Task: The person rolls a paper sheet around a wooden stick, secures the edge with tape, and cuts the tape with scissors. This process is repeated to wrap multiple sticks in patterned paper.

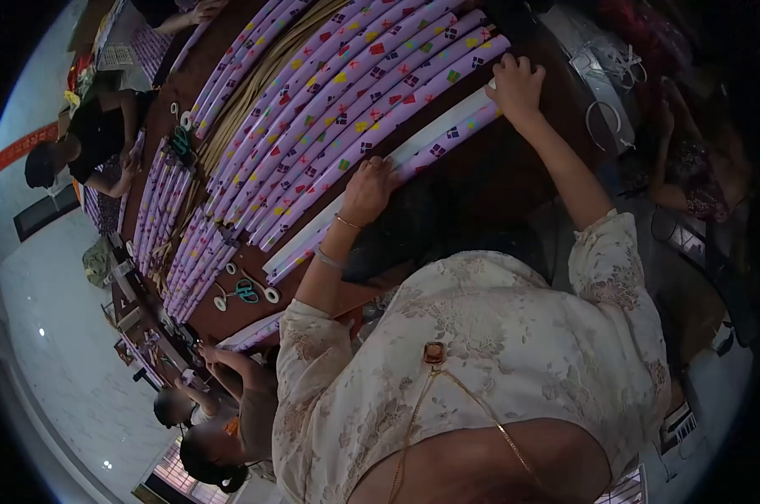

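A long roll of purple patterned paper (430, 154), with a white strip (435, 133) showing along it, lies across the near part of the dark red table. My left hand (369, 191) rests on the middle of this roll, its fingers bent over the paper and their tips partly hidden. At the roll's far right end, my right hand (518, 84) has its fingers curled over the edge, near a small white item. Just beyond the roll, many similar purple rolls (355, 126) lie side by side.
Teal scissors (246, 291) and tape rolls (271, 295) lie at the table's lower left. Brown paper strips (237, 109) run between the rolls. Co-workers sit at left and lower left; another person is at right. White cords (622, 63) lie at upper right.
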Demonstrator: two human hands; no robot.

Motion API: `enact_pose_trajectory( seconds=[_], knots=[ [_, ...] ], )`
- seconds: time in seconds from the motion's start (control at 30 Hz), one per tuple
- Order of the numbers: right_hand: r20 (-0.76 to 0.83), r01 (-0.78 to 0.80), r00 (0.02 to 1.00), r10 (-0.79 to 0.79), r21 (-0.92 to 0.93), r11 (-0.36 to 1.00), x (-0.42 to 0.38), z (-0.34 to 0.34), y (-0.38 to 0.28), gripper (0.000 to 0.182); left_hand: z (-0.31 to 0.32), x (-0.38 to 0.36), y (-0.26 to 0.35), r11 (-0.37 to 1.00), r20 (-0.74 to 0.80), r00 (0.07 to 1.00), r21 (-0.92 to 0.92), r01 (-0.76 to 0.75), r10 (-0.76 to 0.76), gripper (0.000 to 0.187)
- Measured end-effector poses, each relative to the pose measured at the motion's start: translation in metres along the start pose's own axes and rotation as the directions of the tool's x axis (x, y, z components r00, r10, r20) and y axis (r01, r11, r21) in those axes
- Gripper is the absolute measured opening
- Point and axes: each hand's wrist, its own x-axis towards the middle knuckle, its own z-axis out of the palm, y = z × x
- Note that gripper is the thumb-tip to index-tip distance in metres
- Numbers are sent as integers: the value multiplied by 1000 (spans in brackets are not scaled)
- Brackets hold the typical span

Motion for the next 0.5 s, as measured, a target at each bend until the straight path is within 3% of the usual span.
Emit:
enact_pose_trajectory(
  seconds=[0.03, 0.07, 0.13, 0.17, 0.2, 0.27, 0.3, 0.33, 0.37, 0.4, 0.43, 0.47, 0.5],
  knots=[
    [14, -4, 1000, 4, -3, 1000, 0, -1, 0, 33, -1, -2, 2, 1000, 6, 1000, 9, 9, -9, 25],
    [6, 1, 1000, -1, -1, 1000, 0, -2, -1, 33, 1, -5, 2, 999, -87, 995, 12, -38, 39, 22],
    [47, -3, 999, 2, 3, 1000, 0, -6, -1, 33, 6, -7, -2, 998, -83, 996, 43, -40, 43, 22],
    [-6, 16, 1000, -16, -5, 1000, -2, -5, 0, 34, 5, -9, -3, 997, -73, 996, 70, -44, 49, 21],
    [27, 5, 1000, -5, 0, 1000, -4, -4, 3, 35, 1, -9, -3, 998, 1, 1000, 59, -22, 22, 21],
    [129, 0, 992, 0, -4, 1000, 1, -25, -4, 35, 12, -9, -10, 989, -57, 995, 126, -73, 81, 20],
    [86, 5, 996, -1, -41, 999, 0, -15, -2, 37, 4, -7, -1, 990, -29, 998, 131, -57, 61, 21],
    [196, -18, 980, 19, -5, 1000, 2, -23, -4, 39, -7, -2, 7, 990, -4, 999, 139, -38, 39, 24],
    [198, -38, 980, 33, 20, 999, 3, -32, -8, 41, -12, 11, 10, 947, 206, 978, 308, -88, 24, 25],
    [139, -21, 990, 18, 17, 1000, 1, -20, -6, 40, 2, 18, 2, 893, 140, 978, 402, -201, 157, 23],
    [146, -43, 989, 38, 26, 999, 1, -19, -7, 38, 8, 33, 9, 988, 45, 999, 156, -4, -3, 18],
    [141, -40, 989, 36, 30, 999, 1, -21, -8, 37, 12, 47, 11, 961, 101, 985, 222, -162, 143, 16],
    [144, -47, 989, 43, 26, 999, 0, -22, -7, 36, 20, 62, 20, 984, 0, 991, 123, -129, 130, 16]
  ],
)
